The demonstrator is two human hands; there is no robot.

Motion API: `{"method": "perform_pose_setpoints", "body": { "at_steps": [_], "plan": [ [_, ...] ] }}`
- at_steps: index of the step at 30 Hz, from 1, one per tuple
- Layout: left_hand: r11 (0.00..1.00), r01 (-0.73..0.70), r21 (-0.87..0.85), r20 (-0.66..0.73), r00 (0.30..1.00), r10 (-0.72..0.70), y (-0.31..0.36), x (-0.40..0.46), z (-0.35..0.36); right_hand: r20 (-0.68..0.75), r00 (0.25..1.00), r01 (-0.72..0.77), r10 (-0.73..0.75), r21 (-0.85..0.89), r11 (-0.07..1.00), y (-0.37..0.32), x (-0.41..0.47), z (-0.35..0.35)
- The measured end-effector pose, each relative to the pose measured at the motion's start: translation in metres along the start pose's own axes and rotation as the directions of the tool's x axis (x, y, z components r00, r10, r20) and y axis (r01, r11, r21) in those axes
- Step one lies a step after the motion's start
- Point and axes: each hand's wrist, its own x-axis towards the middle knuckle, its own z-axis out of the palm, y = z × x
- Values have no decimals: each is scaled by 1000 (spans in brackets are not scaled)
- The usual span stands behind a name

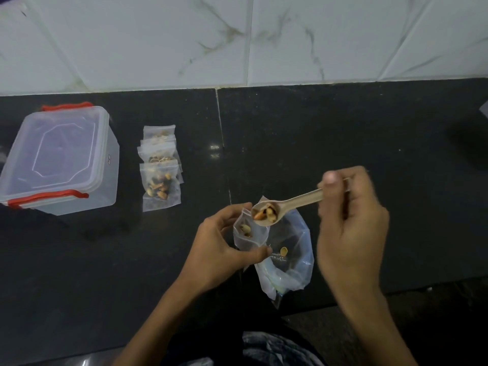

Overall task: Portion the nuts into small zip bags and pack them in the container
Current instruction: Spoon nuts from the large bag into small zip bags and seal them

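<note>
A dark cloth (266,344) at the bottom edge lies nearest, just in front of the counter (343,133). Above it, the left hand (224,247) grips a small zip bag (249,233), thumb and fingers curled round its sides, mouth held open; a few nuts sit inside. The right hand (351,223) pinches the handle of a pale spoon (287,204), fingers curled tight on it. The spoon's bowl, loaded with nuts (265,213), hangs at the mouth of the bag. Under both lies a larger clear bag (287,262), crumpled on the counter, with one nut showing inside. To the left, a stack of filled bags (161,170) lies in an overlapping row. Further left stands the container (60,159), clear with red clasps, its lid on. A white marbled wall (237,40) rises behind.
</note>
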Motion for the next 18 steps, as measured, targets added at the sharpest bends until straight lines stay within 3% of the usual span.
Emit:
{"method": "perform_pose_setpoints", "body": {
  "at_steps": [5,13,15,18],
  "plan": [
    [1000,27,0,-28,999,-27,-4,-1,2,82,970,243,-230,-205,948,-3,-16,15],
    [998,59,-23,-34,998,-60,-11,-3,2,34,945,328,-326,-109,938,10,-30,16],
    [998,55,-19,-30,998,-56,-14,-3,0,-33,965,258,-261,-62,964,13,-27,8],
    [997,71,-25,-35,997,-71,-18,-5,-4,-90,996,3,-17,-152,988,30,-18,-7]
  ]
}}
